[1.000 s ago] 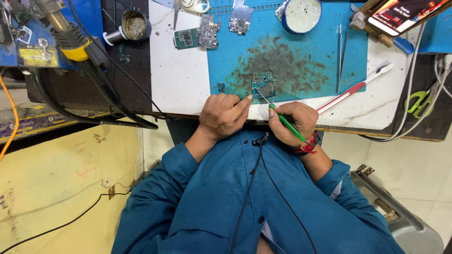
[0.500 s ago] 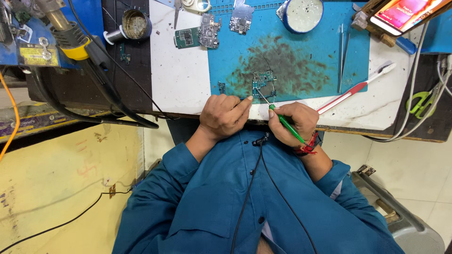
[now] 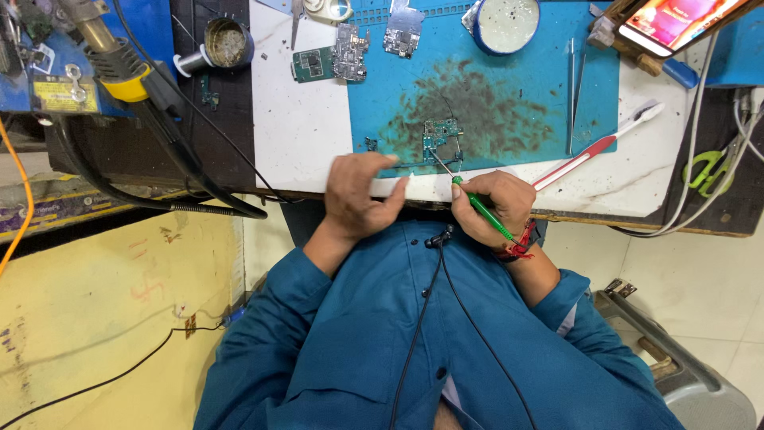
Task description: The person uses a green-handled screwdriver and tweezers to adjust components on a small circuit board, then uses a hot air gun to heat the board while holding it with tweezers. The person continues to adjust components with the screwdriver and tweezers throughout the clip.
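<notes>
A small green circuit board [image 3: 442, 139] lies on the stained blue work mat [image 3: 493, 95]. My right hand [image 3: 487, 205] grips a green-handled screwdriver [image 3: 476, 205], its thin metal tip touching the board's lower edge. My left hand [image 3: 356, 195] rests at the bench's front edge, its fingertips reaching onto the mat just left of the board, holding nothing that I can see. A red and white toothbrush [image 3: 595, 148] lies to the right of my right hand.
Two more circuit boards [image 3: 333, 60] and a round tin [image 3: 504, 22] sit at the mat's far side. Tweezers [image 3: 573, 87] lie on its right. A hot-air handle [image 3: 111, 56] with black hose hangs left. A phone [image 3: 676, 20] and green scissors [image 3: 708, 167] are right.
My left hand has shifted slightly left, off the board, with its fingers spread. My right hand and the screwdriver stay at the board.
</notes>
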